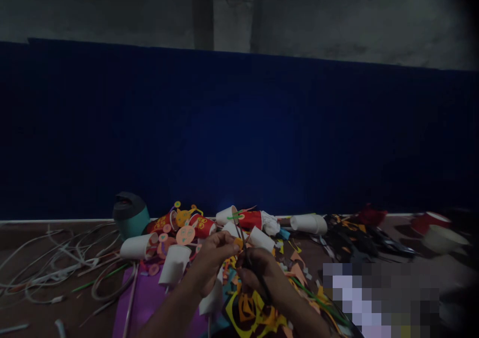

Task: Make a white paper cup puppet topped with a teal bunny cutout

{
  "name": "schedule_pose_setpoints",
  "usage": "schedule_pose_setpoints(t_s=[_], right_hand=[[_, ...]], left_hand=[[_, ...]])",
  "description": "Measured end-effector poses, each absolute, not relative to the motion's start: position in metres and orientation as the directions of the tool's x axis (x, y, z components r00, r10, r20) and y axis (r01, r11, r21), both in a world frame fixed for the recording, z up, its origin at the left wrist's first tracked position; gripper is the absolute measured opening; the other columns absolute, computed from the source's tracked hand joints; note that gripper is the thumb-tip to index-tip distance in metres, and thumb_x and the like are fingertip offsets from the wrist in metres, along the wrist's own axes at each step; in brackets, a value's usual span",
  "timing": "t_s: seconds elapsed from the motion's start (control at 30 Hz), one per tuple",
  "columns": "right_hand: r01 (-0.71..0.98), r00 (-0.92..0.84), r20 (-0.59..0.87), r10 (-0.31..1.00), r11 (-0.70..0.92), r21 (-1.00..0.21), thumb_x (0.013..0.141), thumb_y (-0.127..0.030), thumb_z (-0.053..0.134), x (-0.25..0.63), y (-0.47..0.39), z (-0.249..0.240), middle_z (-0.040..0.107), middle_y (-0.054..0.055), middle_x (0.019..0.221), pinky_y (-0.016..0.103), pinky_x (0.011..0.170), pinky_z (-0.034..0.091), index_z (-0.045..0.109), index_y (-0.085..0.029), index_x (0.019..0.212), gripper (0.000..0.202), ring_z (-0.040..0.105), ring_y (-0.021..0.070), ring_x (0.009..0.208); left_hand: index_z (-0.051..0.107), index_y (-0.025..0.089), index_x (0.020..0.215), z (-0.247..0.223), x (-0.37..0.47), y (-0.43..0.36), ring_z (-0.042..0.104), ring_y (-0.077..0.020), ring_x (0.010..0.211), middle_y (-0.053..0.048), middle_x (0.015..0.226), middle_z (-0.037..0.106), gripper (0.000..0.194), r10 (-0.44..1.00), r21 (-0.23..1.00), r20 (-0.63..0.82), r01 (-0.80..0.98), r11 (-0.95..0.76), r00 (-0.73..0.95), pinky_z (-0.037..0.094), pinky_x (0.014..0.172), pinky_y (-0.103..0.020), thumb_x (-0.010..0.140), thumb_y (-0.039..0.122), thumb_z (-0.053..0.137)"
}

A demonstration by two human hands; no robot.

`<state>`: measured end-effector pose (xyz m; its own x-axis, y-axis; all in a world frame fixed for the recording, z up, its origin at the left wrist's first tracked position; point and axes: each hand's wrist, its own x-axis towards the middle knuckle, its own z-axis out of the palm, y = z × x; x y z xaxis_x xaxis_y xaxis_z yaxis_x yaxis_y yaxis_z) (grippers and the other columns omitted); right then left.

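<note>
Near the middle of the table, my left hand [217, 258] pinches a small orange paper piece [238, 243] between thumb and fingers. Just right of it, my right hand [262, 273] is closed around dark scissors [240, 234], whose blades point up beside the orange piece. Yellow and orange paper scraps [249, 310] lie beneath both hands. A white paper cup [174, 264] stands tilted left of my left hand, and a purple sheet [149, 298] lies below that cup.
White cables [56, 263] spread over the left side. A teal and black container [130, 215] stands behind them. Red cups [202, 224] and paper cut-outs [185, 234] lie along the back. White cups [307, 224], black items [374, 243] and bowls [445, 238] are at right.
</note>
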<state>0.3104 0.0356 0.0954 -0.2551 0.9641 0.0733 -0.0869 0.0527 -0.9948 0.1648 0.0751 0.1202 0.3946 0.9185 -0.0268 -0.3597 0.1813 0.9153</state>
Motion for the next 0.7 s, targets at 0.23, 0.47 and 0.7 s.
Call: schedule_pose_setpoints(t_s=[0.23,0.47,0.7], right_hand=[[-0.057,-0.235,0.071,0.970,0.059,-0.997,0.066,-0.040,0.073,0.310,0.035,0.102,0.046,-0.006,0.048,0.019,0.039,0.032,0.054,-0.017,0.064,0.030,0.039,0.0065,0.037],[-0.022,-0.227,0.096,0.969,0.093,-0.995,0.067,-0.040,0.073,0.312,0.034,0.105,0.044,-0.007,0.047,0.018,0.037,0.027,0.054,-0.016,0.061,0.031,0.035,0.0049,0.037],[-0.048,-0.284,0.078,0.956,0.067,-0.997,0.067,-0.036,0.074,0.316,0.034,0.100,0.048,-0.007,0.048,0.017,0.037,0.031,0.058,-0.015,0.069,0.026,0.039,0.0055,0.036]], left_hand=[[0.053,0.016,0.065,0.123,0.163,0.076,0.050,-0.0098,0.063,0.002,0.066,0.058,0.021,0.913,0.920,-0.031,-0.346,0.186,0.407,0.037,0.061,-0.022,0.061,0.018,0.074],[0.054,0.016,0.066,0.120,0.157,0.080,0.051,-0.0111,0.065,0.001,0.067,0.059,0.020,0.891,0.927,-0.033,-0.320,0.197,0.452,0.037,0.063,-0.023,0.063,0.019,0.073],[0.054,0.016,0.063,0.123,0.155,0.080,0.050,-0.0116,0.063,0.001,0.064,0.058,0.022,0.899,0.940,-0.039,-0.290,0.181,0.437,0.035,0.060,-0.024,0.059,0.021,0.076]])
